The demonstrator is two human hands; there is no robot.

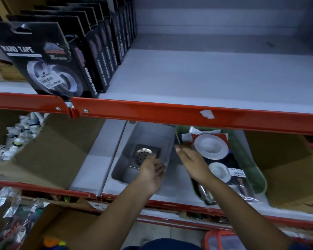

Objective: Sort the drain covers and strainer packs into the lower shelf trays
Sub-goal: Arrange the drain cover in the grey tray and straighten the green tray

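Note:
A grey tray (124,168) sits on the lower shelf with one square steel drain cover (145,155) lying in it. My left hand (152,170) hovers over the tray's near right corner, palm up, fingers apart, holding nothing, just short of the cover. To the right stands a green tray (258,175) filled with strainer packs (210,147), white round strainers on red and dark cards. My right hand (192,161) reaches between the two trays, fingers extended towards the green tray's far left corner; it grips nothing that I can see.
The red shelf beam (170,109) crosses just above the trays. Black nano tape packs (43,56) stand on the upper shelf at left. Cardboard boxes (49,150) flank the trays; the left one holds white fittings. Another box (293,170) stands right of the green tray.

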